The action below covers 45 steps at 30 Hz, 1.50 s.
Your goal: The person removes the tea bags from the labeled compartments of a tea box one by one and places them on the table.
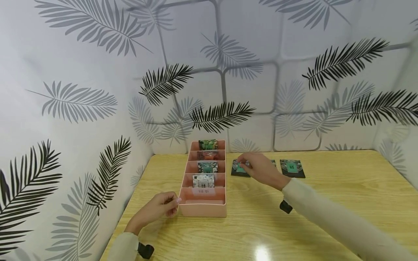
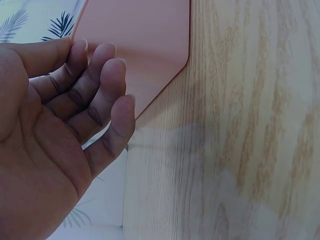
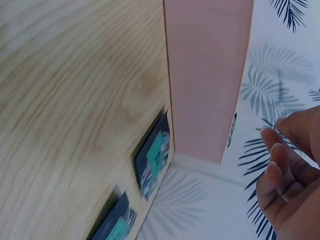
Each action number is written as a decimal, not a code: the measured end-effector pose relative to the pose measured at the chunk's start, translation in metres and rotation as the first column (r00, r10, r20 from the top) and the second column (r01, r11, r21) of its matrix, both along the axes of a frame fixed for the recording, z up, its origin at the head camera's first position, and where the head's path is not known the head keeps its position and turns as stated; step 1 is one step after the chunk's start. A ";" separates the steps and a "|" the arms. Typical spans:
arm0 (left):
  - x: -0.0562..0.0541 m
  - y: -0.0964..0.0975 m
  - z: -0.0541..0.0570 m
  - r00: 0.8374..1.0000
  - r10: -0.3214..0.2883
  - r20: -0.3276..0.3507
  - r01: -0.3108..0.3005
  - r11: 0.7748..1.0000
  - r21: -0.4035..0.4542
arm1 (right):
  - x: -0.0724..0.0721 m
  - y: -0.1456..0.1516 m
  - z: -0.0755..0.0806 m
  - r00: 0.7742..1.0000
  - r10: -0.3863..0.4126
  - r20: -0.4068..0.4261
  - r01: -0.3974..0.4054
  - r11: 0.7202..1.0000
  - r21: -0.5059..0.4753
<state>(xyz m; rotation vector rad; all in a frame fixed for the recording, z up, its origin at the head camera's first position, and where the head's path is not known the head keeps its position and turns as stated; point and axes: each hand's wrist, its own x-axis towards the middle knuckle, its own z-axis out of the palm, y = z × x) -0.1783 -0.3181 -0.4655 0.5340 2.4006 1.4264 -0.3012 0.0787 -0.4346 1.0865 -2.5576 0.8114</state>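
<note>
plain cream sleeves (image 1: 333, 219), and a small black device (image 1: 286, 207) (boxy, rounded) at each wrist.

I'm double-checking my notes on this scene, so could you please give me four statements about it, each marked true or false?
1. The left hand touches the pink box. True.
2. The right hand grips the pink box. False: it is apart from it, to its right.
3. The white packet is the farthest in the box. False: it is the nearest.
4. Dark packets lie on the table. True.
</note>
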 end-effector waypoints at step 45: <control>-0.003 -0.005 -0.006 1.000 -0.007 -0.013 0.007 1.000 0.011 | 0.017 -0.092 -0.008 0.983 0.104 0.150 -0.121 0.987 0.105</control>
